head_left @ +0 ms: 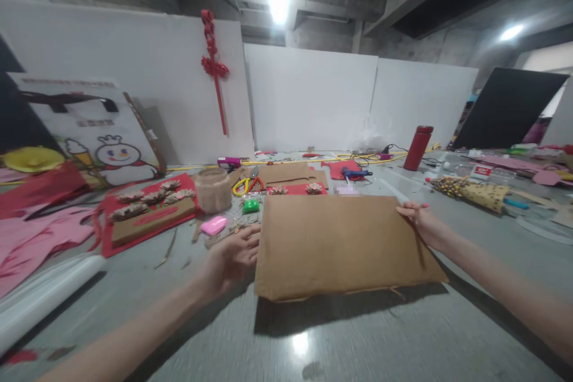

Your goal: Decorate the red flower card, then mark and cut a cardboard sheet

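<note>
A flat brown cardboard sheet (340,245) is held tilted a little above the table, casting a shadow below its front edge. My right hand (418,218) pinches its upper right edge, thumb on the front face. At the left edge, my left hand (237,253) grips the sheet, with its fingertips partly hidden behind the board. Just beyond the left hand lie a pink packet (213,225) and a green packet (250,206). Behind the sheet's top edge, two paper-like flowers (314,188) show on red material.
To the left, a cardboard piece with flowers rests on a red sheet (107,245), beside a brown jar (213,191). Yellow-handled pliers (244,185), a blue glue gun (356,173) and a red flask (418,148) stand or lie farther back. A white roll (49,292) lies front left.
</note>
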`<action>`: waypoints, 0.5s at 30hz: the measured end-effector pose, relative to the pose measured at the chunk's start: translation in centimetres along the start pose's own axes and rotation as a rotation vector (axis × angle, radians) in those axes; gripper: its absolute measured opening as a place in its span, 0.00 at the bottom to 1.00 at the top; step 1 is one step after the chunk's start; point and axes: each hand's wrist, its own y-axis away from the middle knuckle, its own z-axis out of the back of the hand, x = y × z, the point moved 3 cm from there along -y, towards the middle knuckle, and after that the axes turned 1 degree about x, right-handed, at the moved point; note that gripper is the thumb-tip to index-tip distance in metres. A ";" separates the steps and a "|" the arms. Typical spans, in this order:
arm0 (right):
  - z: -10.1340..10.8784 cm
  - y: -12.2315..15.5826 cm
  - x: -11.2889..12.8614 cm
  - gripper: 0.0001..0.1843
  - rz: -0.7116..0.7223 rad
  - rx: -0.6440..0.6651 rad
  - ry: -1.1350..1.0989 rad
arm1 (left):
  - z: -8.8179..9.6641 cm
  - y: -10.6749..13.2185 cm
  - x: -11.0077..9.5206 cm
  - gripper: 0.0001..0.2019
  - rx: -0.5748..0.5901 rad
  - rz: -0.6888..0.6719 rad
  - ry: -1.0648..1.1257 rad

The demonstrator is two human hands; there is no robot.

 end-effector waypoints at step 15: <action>-5.0 0.3 5.4 0.10 0.571 -0.399 -0.210 | 0.0 0.5 1.2 0.28 -0.155 0.238 0.493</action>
